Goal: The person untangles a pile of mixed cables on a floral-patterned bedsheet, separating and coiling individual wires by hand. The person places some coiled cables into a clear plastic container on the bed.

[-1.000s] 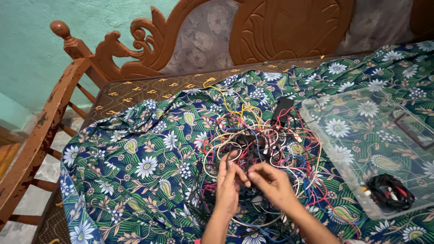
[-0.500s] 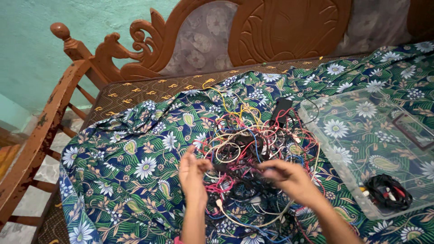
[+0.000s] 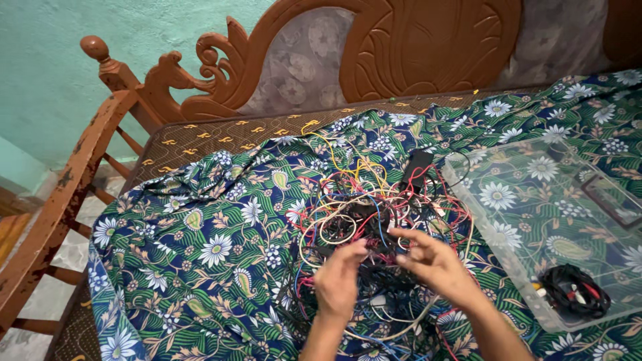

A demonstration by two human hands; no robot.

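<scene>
Tangle of coloured wires [image 3: 374, 220] lies mid-frame on the floral bedsheet [image 3: 200, 247]. My left hand [image 3: 338, 281] pinches a dark strand; right hand [image 3: 435, 264] sits half open, fingertips on wires. I judge: trace one strand, ease loops apart, no yanking

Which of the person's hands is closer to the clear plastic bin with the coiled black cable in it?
Right. The right hand is over the wire tangle beside the clear plastic bin; the left hand is farther left.
</scene>
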